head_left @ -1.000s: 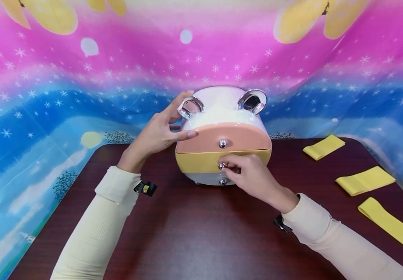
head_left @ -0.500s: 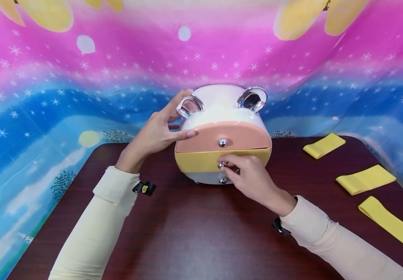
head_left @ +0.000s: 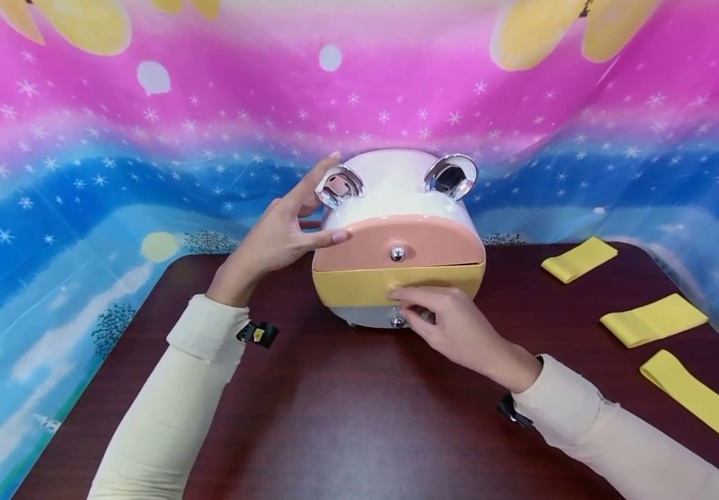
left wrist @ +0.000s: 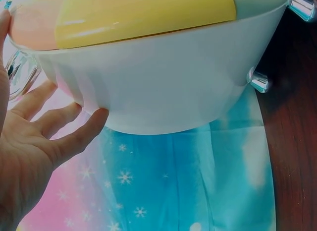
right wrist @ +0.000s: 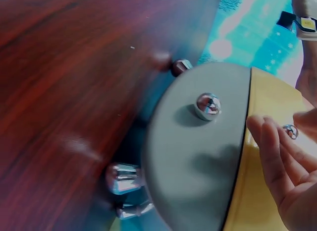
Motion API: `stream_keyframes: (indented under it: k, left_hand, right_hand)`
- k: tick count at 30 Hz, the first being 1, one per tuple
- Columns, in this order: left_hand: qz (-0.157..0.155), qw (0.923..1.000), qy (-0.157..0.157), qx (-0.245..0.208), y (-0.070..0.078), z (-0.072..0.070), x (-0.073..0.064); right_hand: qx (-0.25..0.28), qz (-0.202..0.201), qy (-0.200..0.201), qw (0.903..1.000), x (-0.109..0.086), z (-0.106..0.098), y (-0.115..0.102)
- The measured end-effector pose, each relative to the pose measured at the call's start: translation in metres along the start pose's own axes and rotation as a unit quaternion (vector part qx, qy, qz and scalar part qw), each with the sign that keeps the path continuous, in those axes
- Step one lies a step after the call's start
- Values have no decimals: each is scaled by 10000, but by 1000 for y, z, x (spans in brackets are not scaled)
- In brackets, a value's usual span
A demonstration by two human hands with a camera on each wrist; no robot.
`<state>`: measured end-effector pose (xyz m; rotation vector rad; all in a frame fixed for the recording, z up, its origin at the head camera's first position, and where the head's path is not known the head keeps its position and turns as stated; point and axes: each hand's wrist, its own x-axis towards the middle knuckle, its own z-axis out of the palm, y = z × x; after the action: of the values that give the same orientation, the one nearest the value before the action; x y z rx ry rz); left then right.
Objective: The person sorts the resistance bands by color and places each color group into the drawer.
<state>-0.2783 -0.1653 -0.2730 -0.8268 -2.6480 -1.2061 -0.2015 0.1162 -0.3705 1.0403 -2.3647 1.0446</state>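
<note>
A white chest of drawers with silver ears stands on the table. Its fronts are a pink drawer, a yellow drawer and a grey drawer. My left hand spreads round the chest's left side near an ear, thumb by the pink front; the left wrist view shows fingertips on the white casing. At the yellow drawer is my right hand, its fingers extended and parted around the silver knob. That knob is hidden in the head view. The grey drawer's knob is uncovered.
Several yellow bands lie on the right of the dark wooden table: a short band, a wider band and a long band. A colourful cloth hangs behind and at the sides.
My right hand has loosened its pinch on the yellow drawer's knob and shifted slightly down and right, thumb dropping lower. The left hand stays by the chest, forefinger a little straighter.
</note>
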Motion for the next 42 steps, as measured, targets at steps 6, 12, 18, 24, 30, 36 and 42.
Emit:
stream_keyframes:
  k: [6,12,18,24,30,36,42]
  left_hand:
    - [49,10000,18,-43,2,2,0]
    - [185,9997,-25,123,1,4,0]
    - [156,9998,-38,107,1,4,-1]
    - [91,9999,-47,115,3,4,-2]
    - [78,9997,-29,218,2,4,-2]
    - [43,9997,-50,235,0,4,-2]
    - [57,9998,-31,214,-1,3,-3]
  right_hand:
    - [-495,-246,-435,9975,-10,6,7]
    - [-944,291,-1026,9898,-10,12,13]
    - [-927,599,-1352,9847,-7,17,18]
    - [-909,611,-1259,9860,-6,21,20]
    - [-790,580,-1218,9877,-7,23,21]
    - [-664,548,-1267,9882,-13,22,19]
    - [-560,383,-1235,9900,-25,24,11]
